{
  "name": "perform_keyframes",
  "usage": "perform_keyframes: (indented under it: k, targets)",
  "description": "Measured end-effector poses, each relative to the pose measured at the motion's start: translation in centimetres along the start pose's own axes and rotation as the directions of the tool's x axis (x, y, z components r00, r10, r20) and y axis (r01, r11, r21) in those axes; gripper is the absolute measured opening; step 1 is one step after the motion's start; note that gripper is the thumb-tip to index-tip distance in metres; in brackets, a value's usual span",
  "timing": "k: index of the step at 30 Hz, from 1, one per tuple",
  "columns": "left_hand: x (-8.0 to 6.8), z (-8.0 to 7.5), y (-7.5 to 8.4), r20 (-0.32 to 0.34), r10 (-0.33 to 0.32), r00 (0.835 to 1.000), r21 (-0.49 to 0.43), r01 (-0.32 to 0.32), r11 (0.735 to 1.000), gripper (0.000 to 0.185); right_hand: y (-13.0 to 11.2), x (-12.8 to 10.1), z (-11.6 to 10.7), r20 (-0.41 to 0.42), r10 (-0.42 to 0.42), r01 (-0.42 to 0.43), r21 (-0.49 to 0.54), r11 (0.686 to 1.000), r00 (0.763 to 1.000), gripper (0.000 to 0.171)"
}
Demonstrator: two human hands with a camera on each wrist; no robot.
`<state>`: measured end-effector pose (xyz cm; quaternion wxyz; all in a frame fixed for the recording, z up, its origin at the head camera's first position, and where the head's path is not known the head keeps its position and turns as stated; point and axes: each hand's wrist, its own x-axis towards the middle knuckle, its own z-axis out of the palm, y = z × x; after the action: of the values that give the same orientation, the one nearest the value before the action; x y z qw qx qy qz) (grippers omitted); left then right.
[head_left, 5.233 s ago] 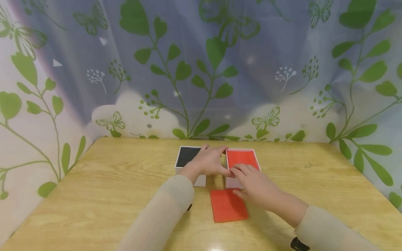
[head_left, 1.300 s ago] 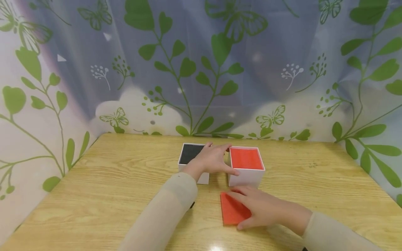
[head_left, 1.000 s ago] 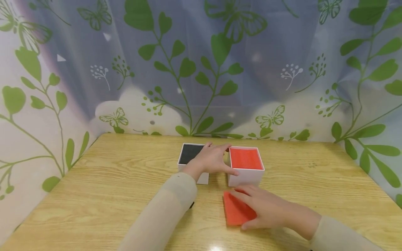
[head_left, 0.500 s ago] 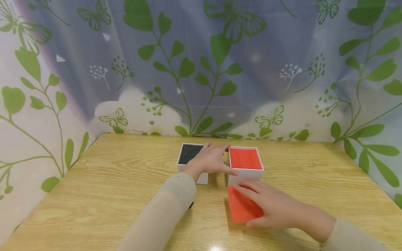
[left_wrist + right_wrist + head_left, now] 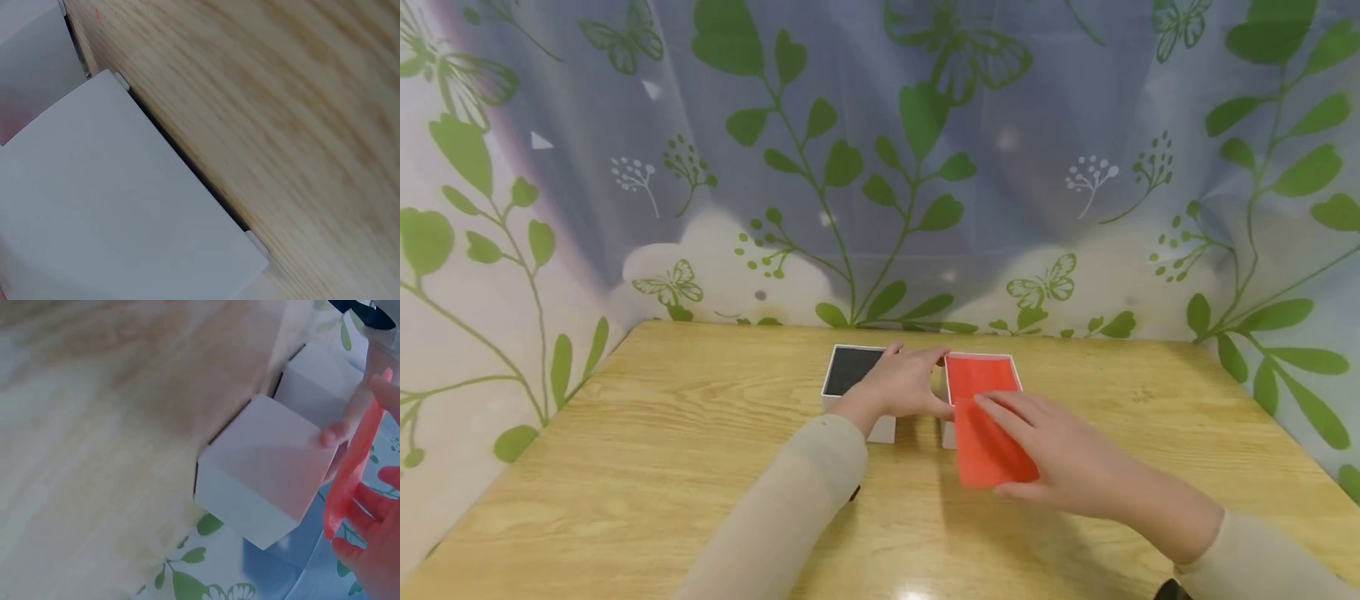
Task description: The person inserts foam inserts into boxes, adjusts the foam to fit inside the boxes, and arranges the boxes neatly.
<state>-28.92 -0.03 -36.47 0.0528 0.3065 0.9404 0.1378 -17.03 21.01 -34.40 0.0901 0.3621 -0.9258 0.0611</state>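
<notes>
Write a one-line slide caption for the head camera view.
Right hand holds a red card over the red-lined white box while the left hand rests on the black-lined box on a wooden table.

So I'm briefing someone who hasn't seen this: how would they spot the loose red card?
On the wooden table, two white boxes stand side by side near the far edge. At the right box, the right hand holds the red card tilted over its near rim. It alone is a thin sheet, held off the table.

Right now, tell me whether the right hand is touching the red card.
Touching. The head view shows the right hand holding the red card, fingers on top and thumb beneath; the right wrist view shows its fingers around the card's edge.
</notes>
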Motion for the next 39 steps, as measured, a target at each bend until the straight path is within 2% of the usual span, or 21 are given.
perform_keyframes:
  k: [7, 11, 16, 20, 24, 30, 39]
  targets:
    - [0.1, 0.1, 0.0, -0.009, -0.004, 1.0, -0.007, 0.004, 1.0, 0.095, 1.3, 1.7, -0.2, -0.032, 0.007, -0.008, -0.044, 0.999, 0.999, 0.088]
    - [0.1, 0.1, 0.0, -0.003, -0.006, 1.0, -0.005, 0.006, 1.0, 0.094, 1.6, 2.3, -0.2, 0.011, 0.01, -0.01, -0.028, 1.0, 1.0, 0.082]
    - [0.1, 0.1, 0.0, -0.008, -0.001, 1.0, -0.005, 0.001, 1.0, 0.094, 1.4, 2.4, -0.3, 0.054, -0.001, 0.004, -0.046, 0.999, 0.999, 0.063]
    - [0.1, 0.1, 0.0, -0.013, 0.0, 1.0, -0.012, 0.0, 1.0, 0.096, 1.3, 2.3, -0.1, 0.036, -0.027, 0.03, -0.065, 0.997, 0.999, 0.056]
    - [0.0, 0.1, 0.1, -0.009, -0.005, 1.0, -0.012, 0.005, 1.0, 0.096, 1.1, 2.0, 0.3, -0.035, -0.054, 0.051, -0.096, 0.994, 0.998, 0.059]
    - [0.0, 0.1, 0.1, -0.002, -0.017, 1.0, 0.004, 0.017, 1.0, 0.096, 0.7, 1.7, 1.0, -0.148, -0.142, 0.121, -0.141, 0.983, 0.979, 0.052]
    - [0.1, 0.2, 0.0, -0.011, -0.007, 1.0, 0.004, 0.007, 1.0, 0.095, 0.7, 2.0, 1.4, -0.098, -0.097, 0.082, -0.148, 0.986, 0.99, 0.055]
